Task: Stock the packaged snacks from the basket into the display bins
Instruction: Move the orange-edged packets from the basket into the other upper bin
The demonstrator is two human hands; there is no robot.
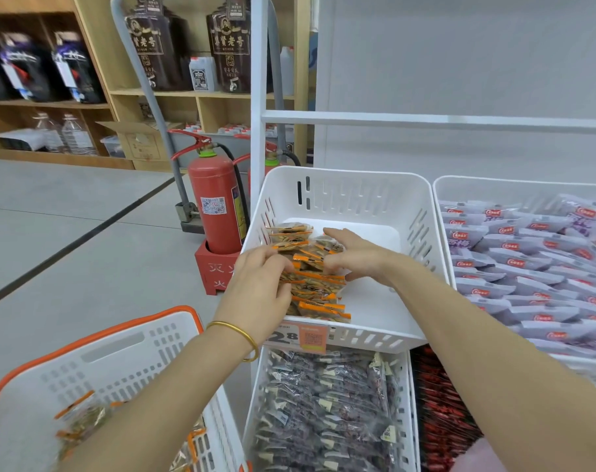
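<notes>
While both hands work inside the white display bin (358, 183), the head view shows why the snack packets (318, 289) sit as they do: they stand on edge in one overlapping row along the bin's left side, orange seals up, so that each face shows and the right part of the floor stays free for more rows. The left hand (259, 279), with a gold bangle (237, 330) at the wrist, curls its fingers over the row's left edge and grips the packets there. The right hand (356, 257) lies against the opposite side with fingers fairly straight, pressing rather than grasping, so the two hands seem to squeeze the row square and keep it from toppling. The bin tilts toward the aisle, which would explain the need to brace the row from both sides.

Down at the left, the orange-rimmed basket (95, 338) holds more packets of the same kind (80, 420), close by for the next grab, so stocking looks only partly done. A price tag (303, 337) hangs on the bin's front lip. Below it a lower bin (410, 403) is packed with dark packets, and the neighbouring bin (494, 183) on the right is full of purple-and-white packs.
</notes>
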